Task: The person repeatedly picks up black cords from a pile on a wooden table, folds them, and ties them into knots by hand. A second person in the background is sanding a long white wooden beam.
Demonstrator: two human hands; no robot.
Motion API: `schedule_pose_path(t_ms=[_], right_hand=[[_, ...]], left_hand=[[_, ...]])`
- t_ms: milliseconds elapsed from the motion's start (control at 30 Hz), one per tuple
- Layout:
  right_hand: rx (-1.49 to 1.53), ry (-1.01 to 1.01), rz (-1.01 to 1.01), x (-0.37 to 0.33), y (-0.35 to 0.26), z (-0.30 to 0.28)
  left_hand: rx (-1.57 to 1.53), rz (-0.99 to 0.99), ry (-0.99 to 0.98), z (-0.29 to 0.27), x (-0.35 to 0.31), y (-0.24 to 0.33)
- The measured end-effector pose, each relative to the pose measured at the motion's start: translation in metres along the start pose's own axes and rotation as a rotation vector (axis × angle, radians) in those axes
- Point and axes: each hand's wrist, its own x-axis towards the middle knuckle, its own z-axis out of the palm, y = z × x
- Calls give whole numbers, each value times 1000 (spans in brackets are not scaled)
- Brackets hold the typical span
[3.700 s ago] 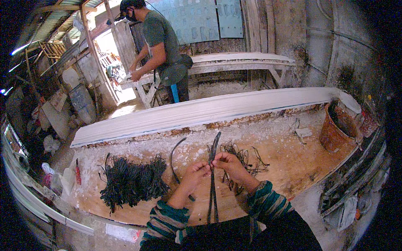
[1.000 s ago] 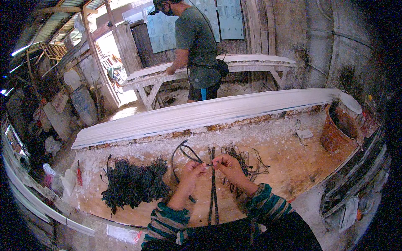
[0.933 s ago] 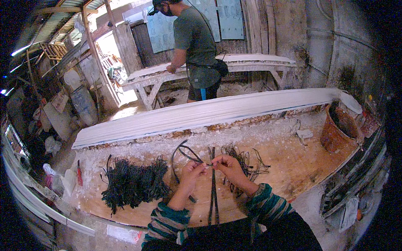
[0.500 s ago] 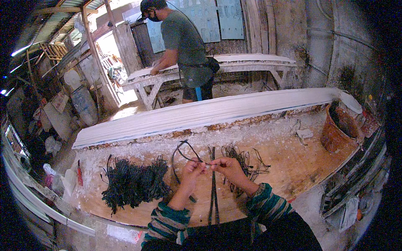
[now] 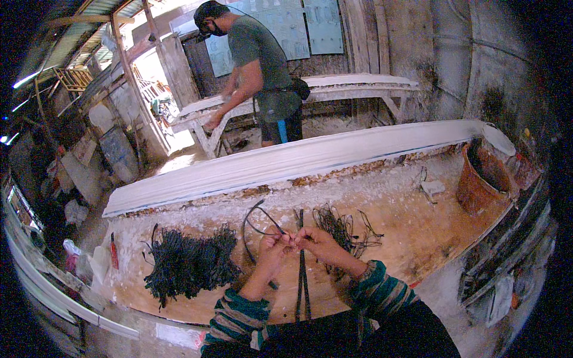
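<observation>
My left hand [image 5: 273, 249] and my right hand [image 5: 317, 243] meet over the table, fingertips pinched together. A thin black cord [image 5: 246, 235] rises from the left hand in a loop, and its end lies on the board beside my left wrist. The bit between my fingertips is too small to make out. Under my hands, two flat black strips [image 5: 303, 286] run toward my body. To the left lies a thick heap of bundled black cords [image 5: 192, 262]. A looser tangle of black cords [image 5: 339, 230] sits just beyond my right hand.
A long white moulding [image 5: 286, 164] spans the table's far side. At the right stands a rusty brown bucket [image 5: 482, 185]; a red-handled tool [image 5: 114, 250] lies at the left. Another person [image 5: 262, 65] bends over a second white bench [image 5: 352, 89] behind.
My fingertips have drawn closer together, and my right hand has shifted slightly left. The cord loop keeps nearly the same shape. The other person's arms have moved lower.
</observation>
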Motion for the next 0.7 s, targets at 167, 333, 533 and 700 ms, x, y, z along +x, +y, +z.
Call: schedule_pose_path(t_ms=[167,333,533,700], right_hand=[[53,47,135,-3,-9,-1],[-63,148,109,-3,-13,-2],[59,169,41,-4,-22,-2],[159,147,75,-5,-25,-3]], left_hand=[[-27,1,10,1,0,1],[177,-38,-11,0,2,4],[176,-82,-28,5,-2,12],[161,-66,-91,3,1,8]])
